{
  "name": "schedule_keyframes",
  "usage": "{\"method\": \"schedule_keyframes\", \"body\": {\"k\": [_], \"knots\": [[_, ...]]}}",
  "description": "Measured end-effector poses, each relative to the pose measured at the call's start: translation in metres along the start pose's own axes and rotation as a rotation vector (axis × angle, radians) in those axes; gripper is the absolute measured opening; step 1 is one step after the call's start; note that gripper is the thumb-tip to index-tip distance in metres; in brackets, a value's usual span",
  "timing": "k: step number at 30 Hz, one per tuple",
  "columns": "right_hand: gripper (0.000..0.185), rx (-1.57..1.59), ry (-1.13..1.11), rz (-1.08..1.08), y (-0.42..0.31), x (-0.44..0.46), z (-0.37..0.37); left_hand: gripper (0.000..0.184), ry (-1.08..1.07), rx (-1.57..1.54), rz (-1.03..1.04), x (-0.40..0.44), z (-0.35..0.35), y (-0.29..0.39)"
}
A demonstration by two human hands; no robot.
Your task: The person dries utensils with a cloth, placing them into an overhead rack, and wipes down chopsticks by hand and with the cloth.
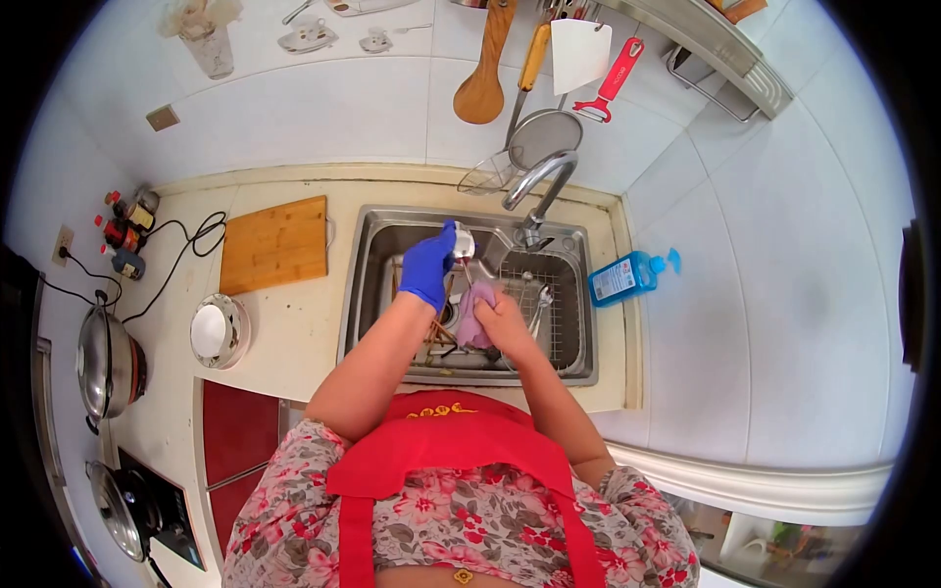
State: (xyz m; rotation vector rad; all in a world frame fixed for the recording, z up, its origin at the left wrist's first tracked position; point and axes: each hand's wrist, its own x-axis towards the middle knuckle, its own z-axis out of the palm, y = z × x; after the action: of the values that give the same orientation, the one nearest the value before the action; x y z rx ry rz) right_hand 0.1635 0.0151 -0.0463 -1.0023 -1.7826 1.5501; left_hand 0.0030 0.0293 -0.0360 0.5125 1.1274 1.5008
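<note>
Over the sink [359, 284], my left hand [428, 269] in a blue glove is closed on a small white object [464, 241] below the faucet. The kind of this object cannot be made out. My bare right hand [505, 323] grips a purple cloth [476, 312] just below it. A thin reddish piece shows between the cloth and the white object. Chopsticks [437, 333] lie in the basin under my hands, partly hidden by them. A metal spoon [542, 300] rests on the wire rack [566, 328] at the right side of the sink.
The faucet [549, 186] arches over the sink's back edge. A blue soap bottle [622, 278] stands on the right. To the left are a cutting board [275, 245], stacked white bowls [218, 331], a lidded pot [106, 363] and a cord [173, 269]. Utensils, including a wooden spatula [480, 90], hang behind.
</note>
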Motion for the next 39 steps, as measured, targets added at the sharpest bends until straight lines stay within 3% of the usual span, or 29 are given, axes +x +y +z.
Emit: {"method": "schedule_keyframes", "body": {"k": [3, 5, 8, 10, 12, 14, 18, 22, 24, 26, 28, 32, 34, 35, 37, 39], "knots": [[0.019, -0.043, -0.041, -0.001, 0.006, -0.007, 0.001, 0.023, 0.107, -0.180, 0.023, 0.007, -0.007, 0.002], [0.020, 0.068, -0.100, 0.210, -0.001, -0.014, -0.001, 0.022, 0.064, -0.246, 0.064, 0.016, -0.019, -0.001], [0.019, 0.047, -0.079, 0.272, 0.009, -0.019, -0.005, 0.021, 0.028, -0.307, 0.099, 0.007, -0.016, 0.015], [0.021, 0.010, -0.063, 0.200, 0.039, -0.021, -0.014, 0.023, 0.225, -0.356, 0.070, 0.009, -0.017, 0.023], [0.023, -0.024, -0.044, 0.127, 0.060, -0.017, -0.023, 0.024, 0.270, -0.353, 0.081, 0.012, -0.026, 0.028], [0.023, 0.053, 0.093, 0.155, 0.072, -0.013, -0.032, 0.022, 0.243, -0.312, 0.095, 0.010, -0.030, 0.034], [0.023, 0.403, 0.063, 0.231, 0.008, -0.011, -0.012, 0.022, 0.207, -0.357, 0.088, 0.011, -0.018, 0.016], [0.021, 0.274, -0.128, 0.219, -0.006, -0.004, 0.014, 0.021, 0.219, -0.272, 0.026, 0.000, -0.008, 0.014], [0.019, 0.234, 0.003, -0.022, 0.001, 0.001, 0.026, 0.025, 0.239, -0.241, -0.006, -0.002, -0.010, 0.008], [0.018, 0.110, 0.047, -0.030, 0.000, 0.007, 0.024, 0.022, 0.157, -0.037, 0.063, -0.003, -0.014, -0.004], [0.017, 0.148, 0.146, -0.105, 0.001, 0.013, 0.023, 0.022, 0.074, -0.047, 0.135, -0.023, -0.002, -0.008], [0.021, 0.150, 0.061, 0.030, 0.006, 0.015, 0.010, 0.022, -0.050, 0.050, 0.150, -0.030, 0.000, -0.008], [0.026, -0.075, 0.140, 0.097, 0.033, 0.022, -0.003, 0.023, -0.060, 0.076, 0.282, -0.030, -0.001, -0.009], [0.026, -0.076, 0.137, 0.095, 0.038, 0.023, -0.010, 0.023, -0.058, 0.075, 0.285, -0.030, -0.002, -0.008], [0.033, 0.370, 0.245, 0.167, 0.015, 0.020, -0.017, 0.024, -0.041, 0.243, 0.296, -0.032, -0.003, -0.006], [0.035, 0.381, 0.296, 0.071, -0.018, 0.016, -0.014, 0.024, -0.062, 0.294, 0.238, -0.035, -0.001, -0.006]]}}
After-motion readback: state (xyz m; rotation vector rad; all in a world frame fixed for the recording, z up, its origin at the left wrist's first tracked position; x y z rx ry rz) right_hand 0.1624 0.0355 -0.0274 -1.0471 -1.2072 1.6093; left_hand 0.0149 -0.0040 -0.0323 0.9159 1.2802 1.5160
